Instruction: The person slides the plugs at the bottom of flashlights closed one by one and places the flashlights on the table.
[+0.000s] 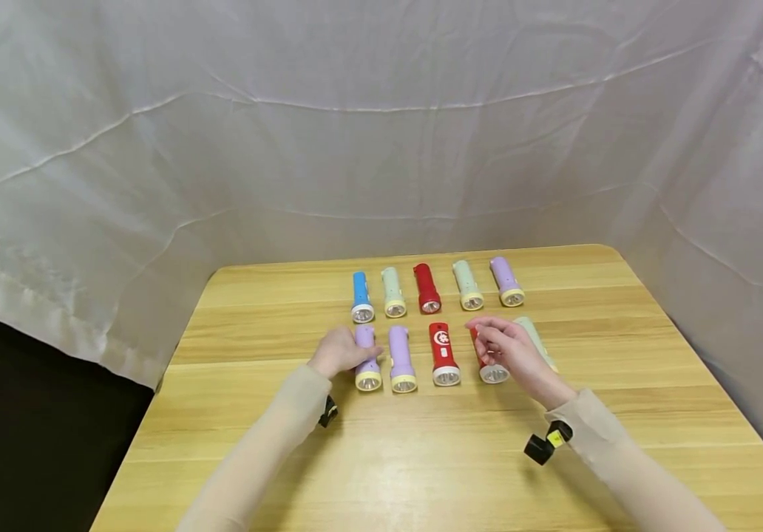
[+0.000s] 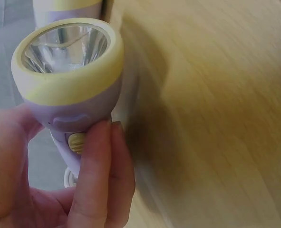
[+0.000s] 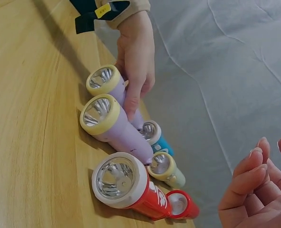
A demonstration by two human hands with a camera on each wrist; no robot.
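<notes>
My left hand (image 1: 341, 350) grips a purple flashlight (image 1: 367, 353) with a yellow rim, at the left end of the front row. In the left wrist view its lens (image 2: 66, 47) faces the camera, and the fingers (image 2: 96, 175) lie along its side by the yellow switch (image 2: 76, 142). A second purple flashlight (image 1: 401, 359) lies just to its right, then a red one (image 1: 444, 355) with a white emblem. Above another red flashlight (image 1: 492, 373), partly covering it, my right hand (image 1: 508, 347) hovers with loosely bent fingers and nothing in them.
A pale green flashlight (image 1: 536, 338) lies partly behind the right hand. The back row holds a blue flashlight (image 1: 361, 288), a pale green one (image 1: 391, 287), a red one (image 1: 425, 284), another green one (image 1: 465, 279) and a purple one (image 1: 504, 275). Grey curtains (image 1: 421, 162) surround the wooden table (image 1: 421, 473).
</notes>
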